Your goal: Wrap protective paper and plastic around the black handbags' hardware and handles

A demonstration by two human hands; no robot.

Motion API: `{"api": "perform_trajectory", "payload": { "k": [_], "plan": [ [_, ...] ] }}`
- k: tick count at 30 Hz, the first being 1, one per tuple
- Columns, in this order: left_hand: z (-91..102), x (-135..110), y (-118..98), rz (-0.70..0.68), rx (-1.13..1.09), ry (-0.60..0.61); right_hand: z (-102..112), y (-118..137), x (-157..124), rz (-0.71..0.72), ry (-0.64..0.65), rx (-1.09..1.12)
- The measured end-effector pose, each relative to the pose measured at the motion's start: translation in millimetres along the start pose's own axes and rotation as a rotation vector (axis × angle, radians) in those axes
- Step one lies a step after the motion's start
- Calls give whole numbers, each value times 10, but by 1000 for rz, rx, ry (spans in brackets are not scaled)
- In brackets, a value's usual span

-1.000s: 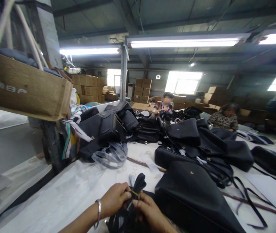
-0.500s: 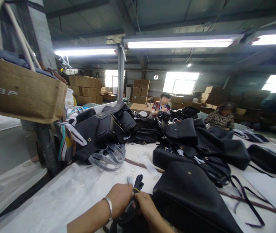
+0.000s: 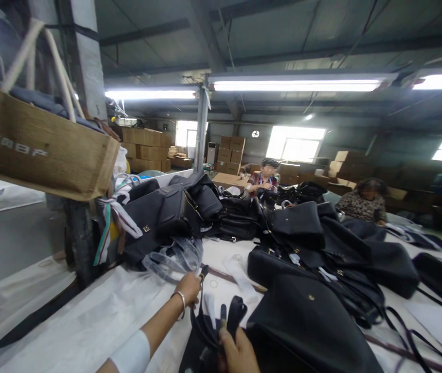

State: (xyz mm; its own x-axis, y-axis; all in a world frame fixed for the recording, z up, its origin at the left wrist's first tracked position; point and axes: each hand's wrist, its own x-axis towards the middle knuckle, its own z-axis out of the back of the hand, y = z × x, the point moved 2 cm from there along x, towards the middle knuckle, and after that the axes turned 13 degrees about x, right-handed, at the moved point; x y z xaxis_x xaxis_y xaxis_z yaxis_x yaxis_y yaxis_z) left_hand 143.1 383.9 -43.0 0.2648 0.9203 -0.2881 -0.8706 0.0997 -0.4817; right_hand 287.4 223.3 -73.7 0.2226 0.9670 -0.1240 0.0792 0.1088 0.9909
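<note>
My left hand [image 3: 189, 291], with a silver bracelet at the wrist, is closed on one end of a black strap [image 3: 201, 316] out over the white table. My right hand [image 3: 239, 351], at the bottom centre, pinches folded loops of black strap [image 3: 238, 306]. The strap runs down between both hands, over a dark piece at the bottom edge that I cannot make out fully. Right beside my right hand lies a black leather bag [image 3: 302, 321] with a small gold-coloured stud. Clear plastic strips [image 3: 178, 256] lie just beyond my left hand.
Black bags [image 3: 178, 207] are heaped across the far side of the table [image 3: 128, 321]. A thin rubber band [image 3: 214, 284] lies on it. At left, a brown tote bag [image 3: 50, 140] hangs by a post [image 3: 79, 233]. Two people [image 3: 262, 178] sit beyond the heap.
My hands were together at the strap bundle with a yellow band around it. Now they are apart: the left has pulled a strap end forward and left, while the right has moved slightly down and right.
</note>
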Motion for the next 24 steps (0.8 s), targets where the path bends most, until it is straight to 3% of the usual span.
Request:
{"api": "perform_trajectory", "payload": {
  "k": [5,9,14,20,24],
  "plan": [
    [-237,-146,52,-40,-122,37,66,21,114,10,-5,157],
    [-237,-329,5,-229,-204,-29,-92,66,241,1,-2,165],
    [-250,-603,-142,-437,-288,-49,-206,95,332,29,-107,45],
    [-271,-701,-134,-420,-285,-75,-17,193,256,176,-261,-204],
    [-307,-677,-59,-302,-272,-145,-14,331,197,525,-280,-487]
  ]
}}
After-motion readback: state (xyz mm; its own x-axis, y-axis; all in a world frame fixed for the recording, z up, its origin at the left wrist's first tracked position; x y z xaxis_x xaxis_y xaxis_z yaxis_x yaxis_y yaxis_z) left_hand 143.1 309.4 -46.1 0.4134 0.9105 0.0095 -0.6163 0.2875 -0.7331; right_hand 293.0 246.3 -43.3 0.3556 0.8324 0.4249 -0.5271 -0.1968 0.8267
